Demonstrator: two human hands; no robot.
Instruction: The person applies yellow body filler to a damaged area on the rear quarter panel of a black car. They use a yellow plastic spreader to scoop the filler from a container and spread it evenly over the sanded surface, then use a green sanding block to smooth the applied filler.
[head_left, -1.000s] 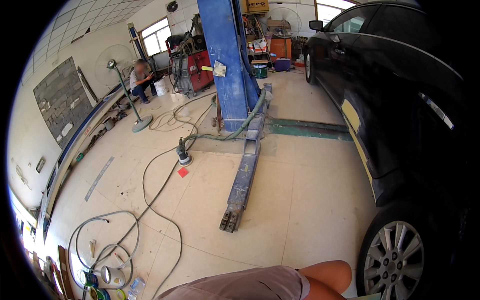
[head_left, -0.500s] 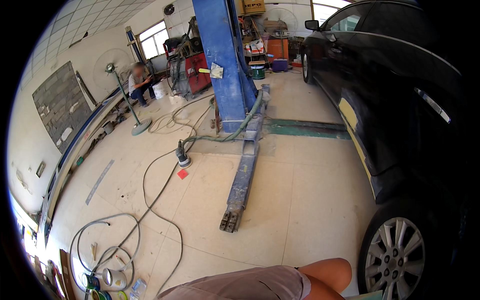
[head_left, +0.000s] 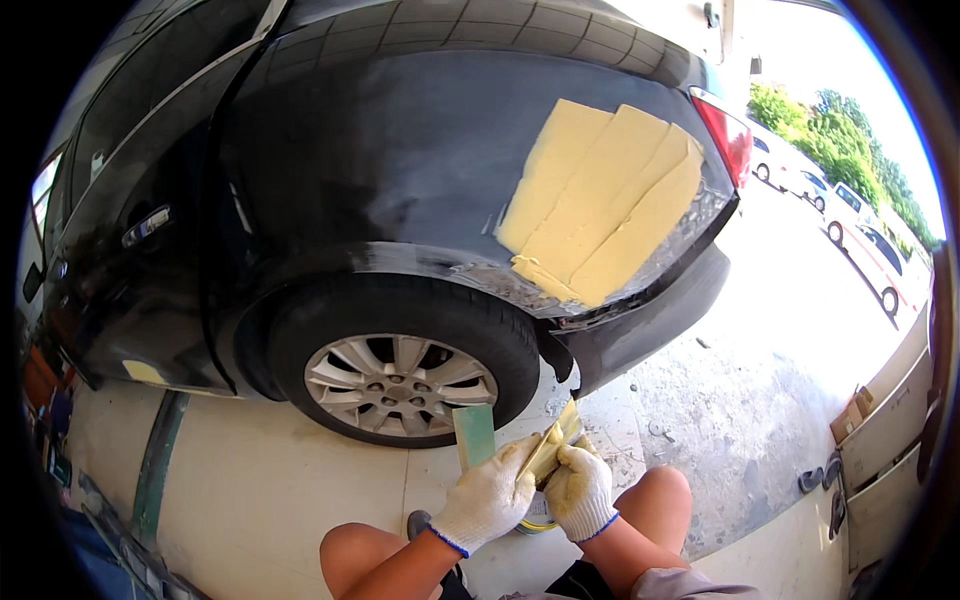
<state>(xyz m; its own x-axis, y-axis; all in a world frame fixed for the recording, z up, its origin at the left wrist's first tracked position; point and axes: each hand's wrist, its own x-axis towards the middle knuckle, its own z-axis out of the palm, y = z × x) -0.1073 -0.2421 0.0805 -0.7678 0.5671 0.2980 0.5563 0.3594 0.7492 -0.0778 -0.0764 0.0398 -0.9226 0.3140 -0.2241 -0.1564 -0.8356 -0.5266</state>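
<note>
Down low beside the car, the person squats with bare knees apart and both hands in white knit gloves with blue cuffs. The left hand is curled shut around a flat green spreader, a thin rectangular blade that stands upright above the fist. The right hand is closed on a second putty knife smeared with yellowish filler, its blade slanting up and to the right; the two hands touch at the knuckles, just in front of the rear tyre. Under the right hand the rim of a round tin peeks out on the floor. Above them the black car's rear quarter panel looks dull and sanded, with a broad patch of pale yellow body filler laid on in overlapping angular strokes near the red tail lamp. The alloy wheel shows silver spokes inside a matte rubber tyre. The concrete floor is rough and speckled toward the doorway.
</note>
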